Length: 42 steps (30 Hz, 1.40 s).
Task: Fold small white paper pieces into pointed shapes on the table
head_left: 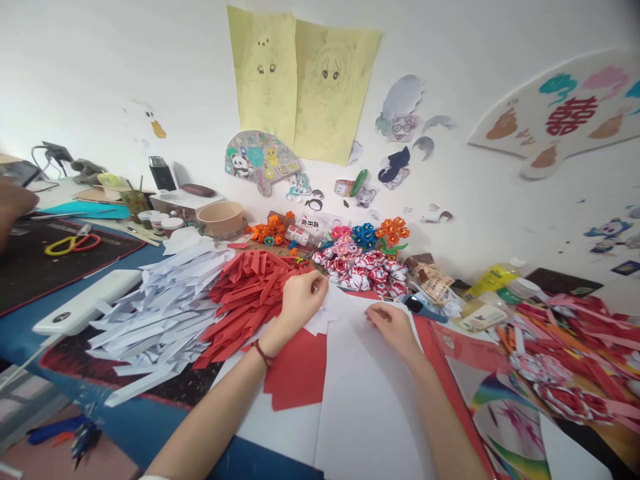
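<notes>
Over the top left of a white paper sheet (370, 393) is my left hand (303, 297), its fingers curled into a pinch. Whatever they hold, if anything, is too small to make out. My right hand (393, 323) hovers at the sheet's right side, fingers bent loosely and slightly apart, nothing visible in them. Left of the sheet lies red paper (295, 373), partly under my left forearm. A heap of folded red paper strips (245, 293) sits just behind my left wrist, beside a larger heap of folded white paper strips (155, 313).
A white power bank (87, 303) and scissors (74, 243) lie at left, near another person's hand (15, 207). Red-and-white paper flowers (367, 272) stand along the wall. Bottles (493, 280) and pink and red ribbons (590, 333) crowd the right.
</notes>
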### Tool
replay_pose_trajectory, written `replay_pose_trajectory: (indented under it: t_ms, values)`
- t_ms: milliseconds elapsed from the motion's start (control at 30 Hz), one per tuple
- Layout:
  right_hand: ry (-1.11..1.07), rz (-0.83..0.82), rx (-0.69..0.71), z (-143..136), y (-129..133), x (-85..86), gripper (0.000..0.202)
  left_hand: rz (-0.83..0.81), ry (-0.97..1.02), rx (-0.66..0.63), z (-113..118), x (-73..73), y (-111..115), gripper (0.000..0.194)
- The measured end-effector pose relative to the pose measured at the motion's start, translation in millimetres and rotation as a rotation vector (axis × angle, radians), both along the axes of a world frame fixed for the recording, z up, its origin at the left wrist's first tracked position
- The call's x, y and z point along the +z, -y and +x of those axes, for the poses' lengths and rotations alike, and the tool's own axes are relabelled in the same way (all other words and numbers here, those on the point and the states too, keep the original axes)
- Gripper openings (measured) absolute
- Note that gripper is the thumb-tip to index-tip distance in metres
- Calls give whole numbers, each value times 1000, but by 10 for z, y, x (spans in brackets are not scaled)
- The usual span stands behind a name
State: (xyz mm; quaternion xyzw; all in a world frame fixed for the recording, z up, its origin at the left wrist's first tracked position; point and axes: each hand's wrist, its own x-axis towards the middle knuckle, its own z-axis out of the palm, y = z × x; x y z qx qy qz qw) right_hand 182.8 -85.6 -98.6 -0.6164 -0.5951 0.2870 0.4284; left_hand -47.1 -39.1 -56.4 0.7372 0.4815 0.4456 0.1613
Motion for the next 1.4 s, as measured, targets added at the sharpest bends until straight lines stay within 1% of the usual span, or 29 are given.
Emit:
replay_pose_trajectory:
  t_ms: [67, 100, 133, 200, 267, 300, 367, 433, 500, 667, 767, 833, 933, 1000, 1100, 1200, 1267, 1333, 1400]
  values:
    - [21, 82, -52, -105, 15, 23, 29, -85, 76, -67, 50, -42, 4, 23]
    - [52, 160, -74, -174, 31, 42, 33, -115, 98, -93, 82, -67, 13, 23]
    - [118, 243, -61, -249, 51, 61, 35, -137, 111, -115, 113, -92, 23, 23]
    - [280, 371, 34, -394, 95, 86, 42, -171, 127, -153, 163, -136, 43, 24]
    - [410, 423, 76, -505, 131, 82, 51, -217, 152, -204, 192, -170, 51, 24]
    - [456, 421, 86, -541, 141, 69, 53, -243, 166, -232, 200, -184, 48, 25]
    - [498, 411, 79, -574, 148, 35, 53, -301, 195, -286, 208, -202, 29, 28]
    - [477, 391, 54, -569, 141, 10, 51, -353, 219, -334, 214, -207, 3, 33]
    - [405, 371, 22, -551, 131, 10, 51, -399, 257, -399, 220, -196, -14, 37]
    - [200, 342, -47, -537, 131, 70, 52, -487, 413, -684, 204, -132, 28, 48]
    - [129, 289, -64, -536, 138, 90, 54, -482, 401, -761, 182, -108, 73, 53]
    - [88, 257, -66, -529, 141, 93, 55, -456, 358, -761, 182, -109, 97, 55]
    - [67, 247, -62, -523, 145, 98, 56, -427, 308, -680, 206, -125, 118, 53]
    - [66, 241, -74, -519, 149, 108, 57, -431, 309, -646, 223, -138, 111, 49]
    - [31, 210, -101, -489, 150, 124, 60, -442, 342, -655, 228, -150, 62, 37]
    - [-31, 150, -68, -418, 139, 119, 50, -429, 381, -630, 213, -163, 2, 27]
    - [-56, 138, -32, -372, 126, 103, 42, -418, 364, -604, 206, -180, -18, 27]
    - [-65, 147, -19, -347, 116, 88, 39, -409, 307, -588, 206, -202, -16, 28]
    - [-78, 161, -23, -348, 114, 87, 39, -352, 211, -548, 214, -223, -1, 26]
